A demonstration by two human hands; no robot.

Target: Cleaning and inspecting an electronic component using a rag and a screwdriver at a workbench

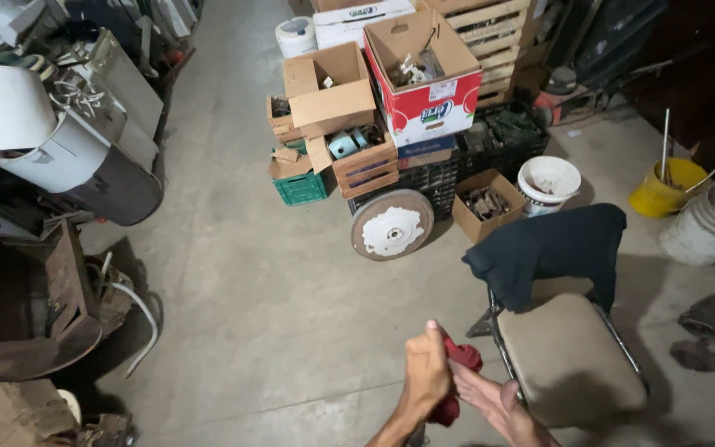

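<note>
Two hands: both of the person's own show at the bottom edge of the view, meeting over the concrete floor (291, 331)
Left hand: the left hand (426, 368) is clenched into a fist around a red cloth (461, 364), thumb up
Right hand: the right hand (502, 404) lies flat and released, palm up, just beside the fist, with the cloth touching its fingers
Cloth, place: bunched between the two hands, part above the fist's far side and part hanging below it
Cloth, look: deep red, soft, crumpled into folds; how large it is when spread cannot be told
Progress: judged from this view, the cloth is being rubbed over the open palm, so the wiping looks to be in hand; whether the palm is already clean cannot be told, and the cloth has not been put down
Just right of the hands: a metal-framed chair (573, 356) with a beige padded seat, a dark garment (552, 248) draped over its back
Beyond the hands: stacked cardboard boxes (374, 91), a green crate (301, 189), a white disc (391, 225) leaning on them, a white bucket (548, 182)
Far right of the hands: a yellow bucket (664, 189)
Far left of the hands: rusty metal junk (26, 298)
</note>
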